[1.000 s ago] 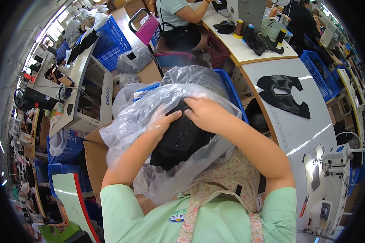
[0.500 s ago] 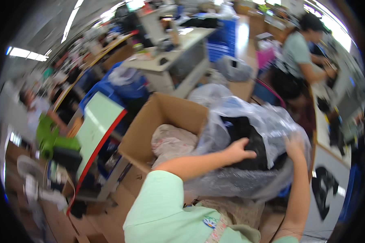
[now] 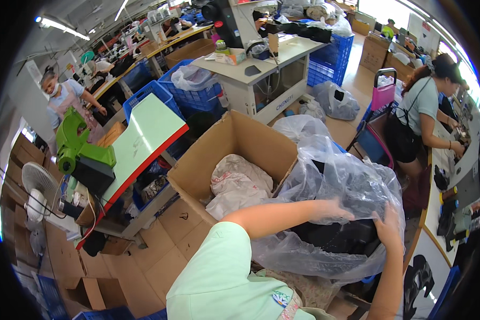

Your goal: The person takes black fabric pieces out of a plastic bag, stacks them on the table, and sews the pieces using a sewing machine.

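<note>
1. Main item: a large clear plastic bag (image 3: 352, 181) lies before the person, its mouth gathered loosely open, just right of a cardboard box. Black fabric (image 3: 330, 238) shows inside it, below the upper fold of film.
2. Left hand (image 3: 333, 209): reaches across from the left, over the bag's mouth, fingers extended toward the right. It is blurred, so whether it grips any film cannot be told.
3. Right hand (image 3: 389, 226): set at the right side of the bag's mouth, fingers pointing up and bent slightly against the film. A pinch on the edge is possible but cannot be confirmed from this view.
4. Adjoining container: the cardboard box (image 3: 205, 154) stands open, with a whitish sack (image 3: 240, 178) slumped inside.
5. Left side: a green-topped desk (image 3: 149, 125) with a red edge carries a bright green device (image 3: 77, 136); a white fan (image 3: 40, 181) stands near it. A co-worker in an apron (image 3: 72, 101) is beyond.
6. Far side: a pale desk (image 3: 234, 72) stands behind the box.
7. Right side: a second co-worker (image 3: 418, 101) bends over a work surface, near a pink-backed chair (image 3: 383, 97).
</note>
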A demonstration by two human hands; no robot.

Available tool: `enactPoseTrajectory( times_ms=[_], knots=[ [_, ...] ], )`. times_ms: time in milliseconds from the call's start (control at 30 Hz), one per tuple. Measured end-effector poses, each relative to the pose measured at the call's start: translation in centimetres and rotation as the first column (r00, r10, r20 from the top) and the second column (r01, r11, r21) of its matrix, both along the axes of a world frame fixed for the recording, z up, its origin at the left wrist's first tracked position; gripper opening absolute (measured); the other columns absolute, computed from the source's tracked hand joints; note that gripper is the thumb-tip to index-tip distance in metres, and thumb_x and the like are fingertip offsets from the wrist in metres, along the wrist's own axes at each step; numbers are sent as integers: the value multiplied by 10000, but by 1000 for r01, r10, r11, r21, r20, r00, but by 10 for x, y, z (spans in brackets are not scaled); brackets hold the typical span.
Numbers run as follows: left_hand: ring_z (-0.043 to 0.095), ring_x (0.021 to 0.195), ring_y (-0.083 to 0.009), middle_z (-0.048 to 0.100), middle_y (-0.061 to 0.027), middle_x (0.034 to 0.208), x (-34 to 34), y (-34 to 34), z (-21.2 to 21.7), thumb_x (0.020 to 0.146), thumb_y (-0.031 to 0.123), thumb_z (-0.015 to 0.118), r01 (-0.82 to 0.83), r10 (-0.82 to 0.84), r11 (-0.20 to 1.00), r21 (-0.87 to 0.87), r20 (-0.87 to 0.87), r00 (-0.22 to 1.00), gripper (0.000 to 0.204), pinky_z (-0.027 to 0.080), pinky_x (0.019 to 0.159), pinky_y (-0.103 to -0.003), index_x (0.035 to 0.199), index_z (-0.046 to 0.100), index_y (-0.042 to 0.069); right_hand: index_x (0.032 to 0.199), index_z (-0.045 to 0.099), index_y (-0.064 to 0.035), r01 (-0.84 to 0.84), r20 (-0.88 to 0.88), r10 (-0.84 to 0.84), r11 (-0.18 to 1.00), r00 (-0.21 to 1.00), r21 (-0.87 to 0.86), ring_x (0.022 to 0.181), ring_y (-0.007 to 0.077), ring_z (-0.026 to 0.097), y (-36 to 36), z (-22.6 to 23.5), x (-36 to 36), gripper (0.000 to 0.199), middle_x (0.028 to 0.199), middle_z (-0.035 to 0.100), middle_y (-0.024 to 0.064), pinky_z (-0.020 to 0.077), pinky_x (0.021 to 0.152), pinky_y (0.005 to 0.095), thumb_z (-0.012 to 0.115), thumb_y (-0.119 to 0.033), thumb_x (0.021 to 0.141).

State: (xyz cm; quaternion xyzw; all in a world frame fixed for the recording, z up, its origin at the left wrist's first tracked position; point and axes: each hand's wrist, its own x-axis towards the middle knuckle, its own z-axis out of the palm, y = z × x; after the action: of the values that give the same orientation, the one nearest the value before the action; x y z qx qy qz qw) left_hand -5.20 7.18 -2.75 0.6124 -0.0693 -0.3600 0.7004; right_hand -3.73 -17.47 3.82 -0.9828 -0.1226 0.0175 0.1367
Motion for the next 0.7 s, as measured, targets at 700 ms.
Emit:
enactPoseTrajectory(
  times_ms=[700],
  knots=[
    [619, 959, -250, 593, -147, 1110, 10, -17, 48, 726, 40, 718, -308, 307, 950, -44, -28, 951, 606, 532, 822, -372, 1265, 444, 2, 1375, 372, -8, 231, -307, 84, 483, 948, 845, 1310, 207, 329, -28, 78, -35, 634, 1406, 393, 102, 223, 1096, 318, 536, -418, 919]
  ],
)
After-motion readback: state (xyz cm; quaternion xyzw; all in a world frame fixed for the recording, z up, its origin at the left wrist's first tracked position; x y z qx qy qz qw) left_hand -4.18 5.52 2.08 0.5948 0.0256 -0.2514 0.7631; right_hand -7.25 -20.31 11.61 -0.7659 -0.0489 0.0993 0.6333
